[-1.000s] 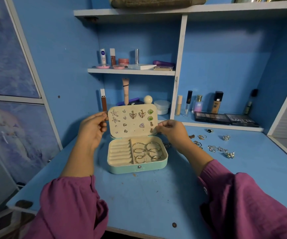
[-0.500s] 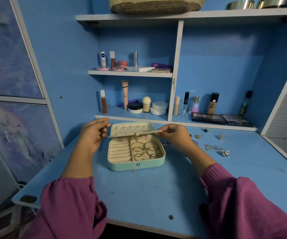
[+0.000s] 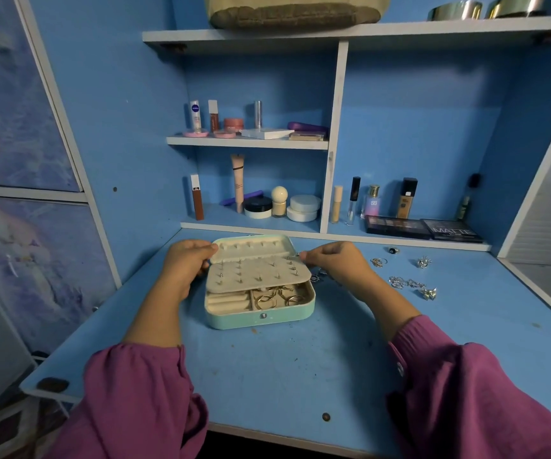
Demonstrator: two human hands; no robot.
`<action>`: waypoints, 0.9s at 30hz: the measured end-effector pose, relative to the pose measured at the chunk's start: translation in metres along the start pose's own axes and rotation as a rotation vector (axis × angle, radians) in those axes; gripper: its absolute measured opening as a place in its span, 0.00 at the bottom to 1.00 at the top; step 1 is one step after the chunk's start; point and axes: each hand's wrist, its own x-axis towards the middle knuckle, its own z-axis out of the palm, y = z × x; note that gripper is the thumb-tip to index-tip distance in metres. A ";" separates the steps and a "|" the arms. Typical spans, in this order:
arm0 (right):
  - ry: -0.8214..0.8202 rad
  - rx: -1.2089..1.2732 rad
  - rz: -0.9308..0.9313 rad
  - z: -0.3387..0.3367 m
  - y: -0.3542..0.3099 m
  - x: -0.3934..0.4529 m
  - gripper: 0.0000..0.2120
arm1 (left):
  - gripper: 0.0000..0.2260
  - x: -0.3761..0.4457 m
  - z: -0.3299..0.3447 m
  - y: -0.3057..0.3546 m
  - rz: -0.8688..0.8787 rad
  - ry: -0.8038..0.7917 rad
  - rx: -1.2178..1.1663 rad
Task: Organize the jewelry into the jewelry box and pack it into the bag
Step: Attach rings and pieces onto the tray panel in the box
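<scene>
A mint-green jewelry box (image 3: 260, 318) lies open on the blue desk, its lid (image 3: 251, 246) tipped back. A cream earring panel (image 3: 257, 274) slopes down over the tray with its back up, earring posts poking through. My left hand (image 3: 184, 270) pinches the panel's left edge and my right hand (image 3: 330, 263) pinches its right corner. Gold hoops (image 3: 274, 298) show in the tray under the panel's front edge, beside the ring rolls (image 3: 226, 301). Loose silver jewelry (image 3: 406, 283) lies on the desk to the right. A beige bag (image 3: 297, 11) sits on the top shelf.
Cosmetics fill the shelves behind the box: bottles and jars (image 3: 280, 205), and eyeshadow palettes (image 3: 423, 228) on the low ledge. Small rings (image 3: 379, 261) lie near my right hand. The desk's front edge (image 3: 267, 432) is close to my sleeves. A patterned cupboard door (image 3: 19, 127) stands at the left.
The earring panel has swung from upright, earrings facing me, down over the tray with its back up. Both hands followed it down while holding its edges.
</scene>
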 end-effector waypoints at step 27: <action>0.056 -0.476 -0.082 -0.009 0.002 0.007 0.04 | 0.06 -0.009 -0.001 0.008 -0.084 -0.069 0.142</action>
